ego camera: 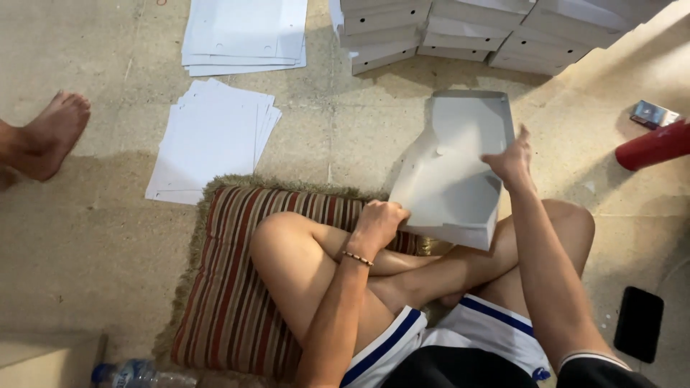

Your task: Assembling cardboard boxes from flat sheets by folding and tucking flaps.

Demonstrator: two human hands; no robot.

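A half-folded white cardboard box is held over my crossed legs, its open side facing me. My left hand grips the box's lower left edge, fingers curled around the card. My right hand presses on the box's right wall, fingers spread over the flap. I sit cross-legged, partly on a striped cushion.
Two piles of flat white card blanks lie on the floor ahead. Stacked finished white boxes stand at the back. Another person's bare foot is at left. A red object, a black phone and a plastic bottle lie nearby.
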